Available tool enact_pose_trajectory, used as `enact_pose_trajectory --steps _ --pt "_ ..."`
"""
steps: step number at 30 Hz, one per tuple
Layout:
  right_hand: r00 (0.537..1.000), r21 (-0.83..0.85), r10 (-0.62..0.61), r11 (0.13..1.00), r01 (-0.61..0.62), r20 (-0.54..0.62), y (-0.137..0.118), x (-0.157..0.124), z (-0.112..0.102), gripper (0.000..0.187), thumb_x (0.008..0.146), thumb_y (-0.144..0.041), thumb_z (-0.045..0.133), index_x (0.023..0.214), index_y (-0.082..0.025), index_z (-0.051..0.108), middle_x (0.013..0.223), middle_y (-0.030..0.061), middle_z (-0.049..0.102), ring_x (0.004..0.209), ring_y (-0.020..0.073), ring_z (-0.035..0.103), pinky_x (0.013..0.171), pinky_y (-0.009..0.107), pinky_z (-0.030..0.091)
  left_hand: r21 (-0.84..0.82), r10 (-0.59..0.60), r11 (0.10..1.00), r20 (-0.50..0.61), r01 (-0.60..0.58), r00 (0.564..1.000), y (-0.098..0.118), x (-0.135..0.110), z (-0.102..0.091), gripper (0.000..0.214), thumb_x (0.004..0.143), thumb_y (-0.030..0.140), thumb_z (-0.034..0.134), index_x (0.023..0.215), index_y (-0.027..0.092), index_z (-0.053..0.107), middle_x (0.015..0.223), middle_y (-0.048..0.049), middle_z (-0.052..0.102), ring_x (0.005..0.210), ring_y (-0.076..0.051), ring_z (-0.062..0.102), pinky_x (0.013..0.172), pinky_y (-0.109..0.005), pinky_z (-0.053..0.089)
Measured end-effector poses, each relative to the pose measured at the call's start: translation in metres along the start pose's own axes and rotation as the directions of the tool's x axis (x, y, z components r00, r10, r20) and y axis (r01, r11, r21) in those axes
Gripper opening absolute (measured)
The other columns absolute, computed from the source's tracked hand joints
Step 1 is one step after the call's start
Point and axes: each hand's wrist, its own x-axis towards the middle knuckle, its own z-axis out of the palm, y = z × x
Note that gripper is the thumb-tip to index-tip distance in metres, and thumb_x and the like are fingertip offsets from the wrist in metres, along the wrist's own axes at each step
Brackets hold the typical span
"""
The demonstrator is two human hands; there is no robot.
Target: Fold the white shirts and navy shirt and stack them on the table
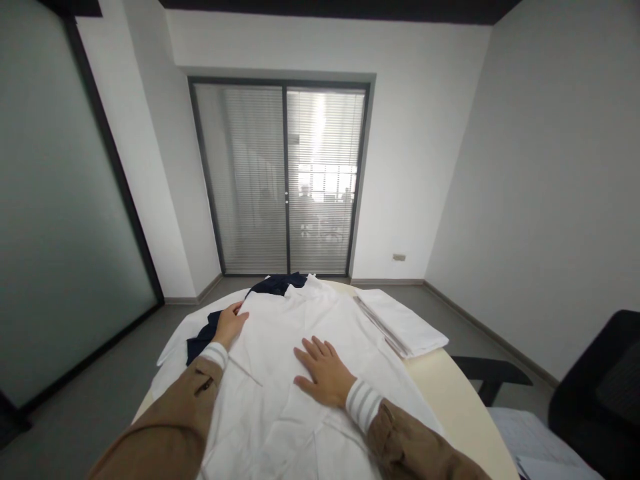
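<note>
A white shirt (280, 347) lies spread over the round table, its collar end pointing away from me and its surface slightly creased. My left hand (231, 325) grips the shirt's left edge near the shoulder, thumb on top and the other fingers partly hidden at the edge. Flat on the middle of the cloth rests my right hand (323, 372), palm down with its fingers spread. Dark navy clothing (203, 343) shows beside and beyond the shirt, partly covered by it. More white cloth (175, 340) hangs over the table's left side.
Folded white clothes (405, 323) are stacked at the right of the pale table (450, 393). A black office chair (600, 393) stands at the right, with papers (535, 440) beside it. Beyond the table are glass doors (285, 180) with blinds.
</note>
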Motion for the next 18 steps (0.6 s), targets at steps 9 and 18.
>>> enact_pose_trajectory --steps 9,18 --pt "0.999 0.079 0.026 0.996 -0.028 0.034 0.014 0.000 0.012 0.070 0.091 -0.062 0.046 0.152 -0.030 0.035 0.163 0.0076 0.022 0.150 0.0337 0.014 0.119 0.056 0.011 0.051 -0.005 0.999 -0.020 0.006 1.000 -0.005 -0.029 0.012 0.049 0.087 0.021 0.058 0.136 0.023 0.054 0.117 -0.0119 0.071 0.105 -0.028 0.068 0.092 -0.036 0.051" --pt "0.999 0.091 0.015 0.996 -0.020 0.052 0.016 0.001 0.010 0.070 0.089 -0.060 0.049 0.152 -0.032 0.035 0.163 0.0062 0.022 0.150 0.0346 0.013 0.119 0.058 0.009 0.408 0.271 0.876 0.028 -0.258 0.962 0.065 -0.051 0.008 0.046 0.094 0.010 0.037 0.127 0.028 0.063 0.132 -0.0075 0.059 0.116 -0.025 0.058 0.090 -0.032 0.049"
